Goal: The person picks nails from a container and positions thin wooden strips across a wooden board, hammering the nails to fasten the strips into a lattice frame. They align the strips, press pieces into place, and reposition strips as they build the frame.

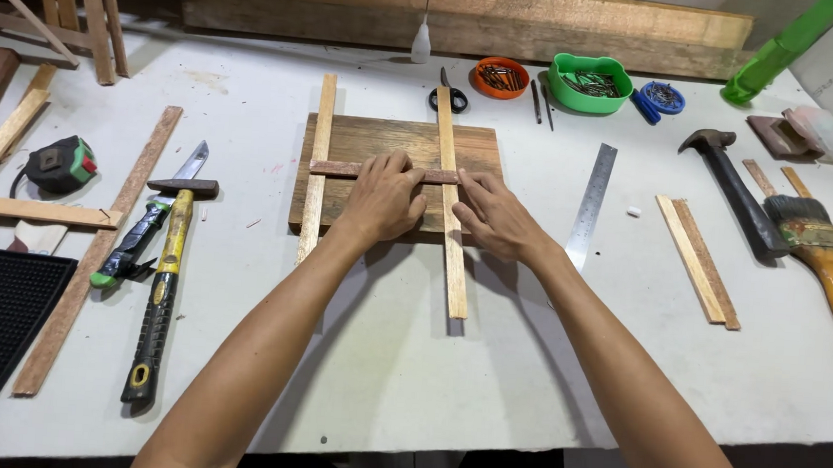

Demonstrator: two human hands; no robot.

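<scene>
- Both forearms reach in from the near edge of the white table [406, 380], the left hand [382, 200] and right hand [496, 215] lying flat, fingers pressed on a short reddish crosspiece [343, 169], not gripping it.
- That crosspiece bridges two long pale strips [315, 173] on a dark wooden board [374, 138] at mid-table.
- Left: a yellow-handled hammer [167, 275], a knife [148, 225], a tape measure [62, 165].
- Right: a steel ruler [590, 202], a black hammer [737, 193], a paintbrush [821, 253].
</scene>
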